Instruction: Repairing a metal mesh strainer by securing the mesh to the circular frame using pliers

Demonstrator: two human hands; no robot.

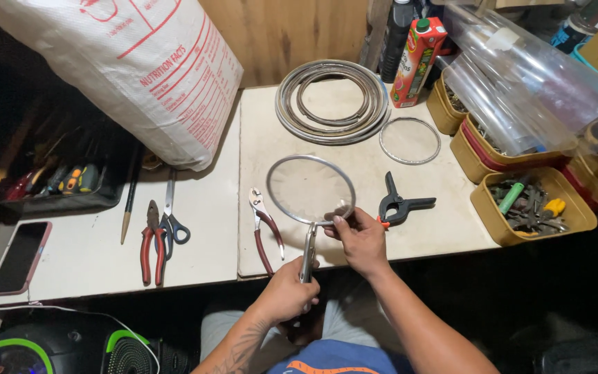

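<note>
Left hand (pixel 286 291) fingers clamped on pliers (pixel 309 253), biting the mesh strainer ring (pixel 311 188); right hand (pixel 360 239) fingers pinch the rim beside them, steadying it. Red-handled pliers (pixel 266 228) left of ring on tabletop (pixel 354 156).

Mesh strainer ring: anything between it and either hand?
Nothing visible. The right hand pinches the rim of the mesh strainer ring directly; the left hand grips pliers that meet its bottom edge. The black spring clamp lies beside it.
</note>
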